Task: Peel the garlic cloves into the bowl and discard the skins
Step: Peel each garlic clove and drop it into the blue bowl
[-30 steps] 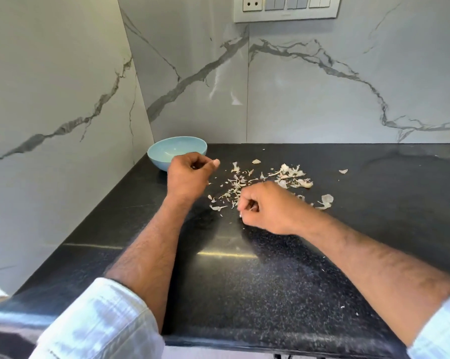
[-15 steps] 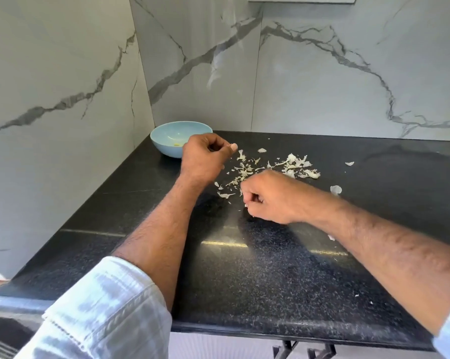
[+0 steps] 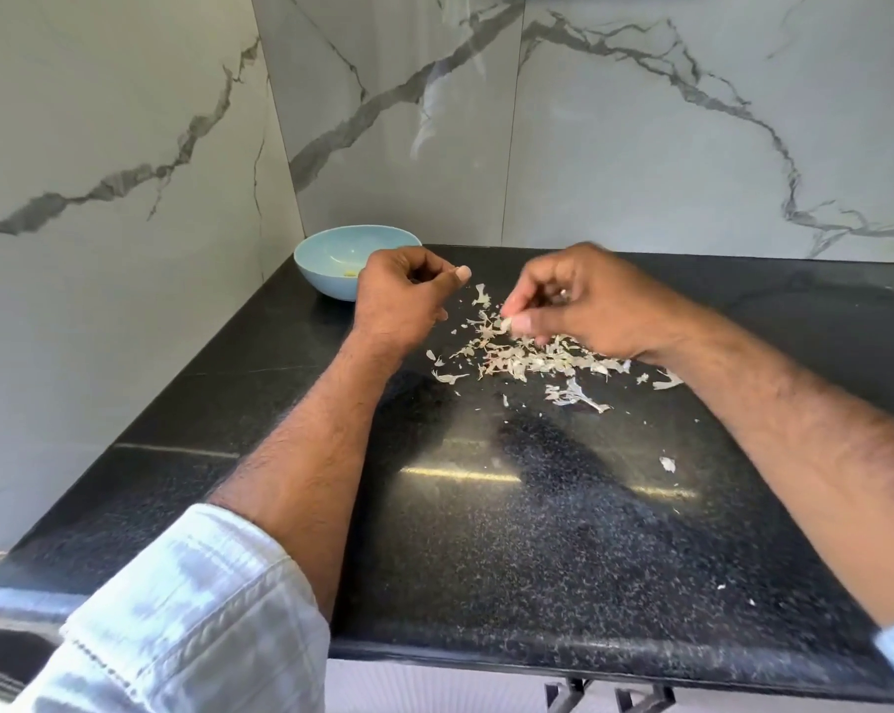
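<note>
Both hands hover over a black counter (image 3: 537,532) near the middle of the frame. The left hand (image 3: 401,295), left of centre, has its fingers curled in with the thumb stretched out to the right; whether anything sits inside the curl cannot be told. The right hand (image 3: 583,301), just right of centre, curls its fingers downward and pinches a small pale piece (image 3: 506,324) between thumb and fingertips, low over the skins; whether it is a clove or a bit of skin cannot be told.

The skins (image 3: 527,357) lie scattered on the counter under and in front of the right hand, with stray flakes trailing toward the lower right. A light blue bowl (image 3: 316,267) stands in the back left corner of the counter, partly behind the left hand, with a small yellowish bit (image 3: 350,273) in its bottom. Marble walls (image 3: 640,146) fill the upper frame. White sleeves (image 3: 192,625) show at lower left and at the lower right edge.
</note>
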The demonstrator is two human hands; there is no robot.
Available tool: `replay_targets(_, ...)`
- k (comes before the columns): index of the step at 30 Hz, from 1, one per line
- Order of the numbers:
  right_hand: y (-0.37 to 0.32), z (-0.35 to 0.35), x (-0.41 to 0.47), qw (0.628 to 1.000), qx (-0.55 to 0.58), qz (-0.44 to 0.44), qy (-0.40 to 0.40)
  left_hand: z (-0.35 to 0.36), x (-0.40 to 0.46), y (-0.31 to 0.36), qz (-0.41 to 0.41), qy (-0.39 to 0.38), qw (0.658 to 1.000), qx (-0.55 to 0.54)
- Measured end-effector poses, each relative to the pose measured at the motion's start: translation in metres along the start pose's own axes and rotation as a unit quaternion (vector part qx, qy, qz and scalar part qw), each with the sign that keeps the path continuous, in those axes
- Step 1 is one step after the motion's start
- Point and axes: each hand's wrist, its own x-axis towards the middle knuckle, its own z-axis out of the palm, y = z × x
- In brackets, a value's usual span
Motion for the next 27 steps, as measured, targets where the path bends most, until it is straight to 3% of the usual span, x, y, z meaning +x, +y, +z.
replay_targets(6, 0.032, -0.011, 0.012, 0.982, 0.161, 0.021, 0.096, 0.013, -0.008, 0.003, 0.008, -0.115, 0.993, 0.001)
replay_targets(12, 0.052, 0.0, 0.016, 0.979, 0.148, -0.004, 0.142, 0.026, -0.011, 0.007, 0.019, -0.17, 0.985, -0.036)
replay_targets(27, 0.056, 0.008, 0.018, 0.986, 0.106, 0.018, 0.127, 0.024, -0.014, 0.01, 0.116, -0.153, 0.972, 0.136)
